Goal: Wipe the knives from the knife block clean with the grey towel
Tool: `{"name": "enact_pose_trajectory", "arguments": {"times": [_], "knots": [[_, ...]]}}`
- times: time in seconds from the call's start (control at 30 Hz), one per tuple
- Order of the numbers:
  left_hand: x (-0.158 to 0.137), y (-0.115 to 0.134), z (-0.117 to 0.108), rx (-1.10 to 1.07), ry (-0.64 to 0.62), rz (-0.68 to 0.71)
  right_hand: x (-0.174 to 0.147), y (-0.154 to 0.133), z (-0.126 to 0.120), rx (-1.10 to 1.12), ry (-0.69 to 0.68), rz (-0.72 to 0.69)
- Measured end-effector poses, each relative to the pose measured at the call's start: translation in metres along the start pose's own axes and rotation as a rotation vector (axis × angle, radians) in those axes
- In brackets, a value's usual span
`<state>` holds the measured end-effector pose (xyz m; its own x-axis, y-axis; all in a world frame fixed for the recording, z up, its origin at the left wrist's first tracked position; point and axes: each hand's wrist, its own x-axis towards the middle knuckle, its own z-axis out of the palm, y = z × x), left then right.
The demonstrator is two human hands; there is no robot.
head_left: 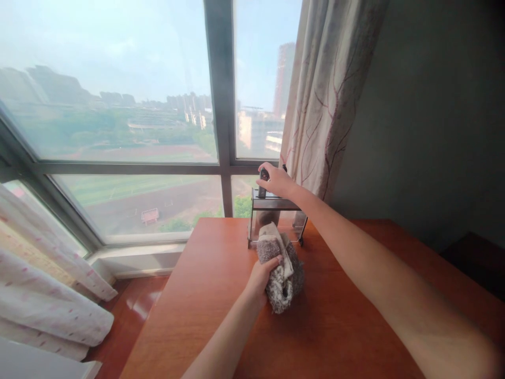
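1. While both hands are occupied, the handling looks under way rather than finished: the cloth and a small dark item are each in a grip, and neither has been let go. How much is done or left beyond that cannot be told.
2. Nearest, the worktop (177, 310) spreads in front of the rack and out to either side of it, its reddish wood bare there.
3. In front of the rack, the left hand (263, 275) is clamped on the cloth (278, 281), a fuzzy grey and white bundle, bunched and folded, with the thumb laid across it. The cloth lies mostly to the right of this hand and below the right one; whether it rests on the worktop is unclear.
4. The rack (276, 203) itself stands on the far part of the worktop, its lower front partly covered by the cloth. A dark rounded shape shows under its top, too unclear to name.
5. At the rack's top, the right hand (279, 180) has its fingers closed around the dark item (262, 189), which is upright; whether it touches the surface cannot be told. The two hands are apart.
6. Behind the rack hang a patterned curtain (315, 105) and the window frame (221, 79).
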<state>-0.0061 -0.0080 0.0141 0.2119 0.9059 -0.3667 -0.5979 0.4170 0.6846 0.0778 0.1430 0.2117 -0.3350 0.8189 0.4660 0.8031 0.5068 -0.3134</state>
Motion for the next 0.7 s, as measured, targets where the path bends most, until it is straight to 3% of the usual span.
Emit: {"name": "enact_pose_trajectory", "arguments": {"times": [0.27,0.4,0.47,0.53,0.6,0.7], "knots": [[-0.001,0.001,-0.002,-0.012,-0.014,-0.028,-0.003,0.008,-0.026,0.145,-0.153,-0.045],[0.0,0.001,-0.002,-0.024,-0.002,-0.032,0.004,0.022,-0.041,0.198,0.048,-0.029],[0.001,0.0,-0.002,-0.023,0.025,-0.026,0.008,0.029,-0.045,0.107,0.203,0.025],[0.002,0.0,-0.002,-0.03,0.048,-0.02,0.009,0.036,-0.045,0.01,0.274,0.085],[0.003,0.0,-0.003,-0.056,0.061,-0.009,0.007,0.04,-0.041,-0.024,0.22,0.138],[0.005,0.001,-0.004,-0.097,0.069,0.006,0.002,0.042,-0.031,0.025,0.014,0.207]]}}
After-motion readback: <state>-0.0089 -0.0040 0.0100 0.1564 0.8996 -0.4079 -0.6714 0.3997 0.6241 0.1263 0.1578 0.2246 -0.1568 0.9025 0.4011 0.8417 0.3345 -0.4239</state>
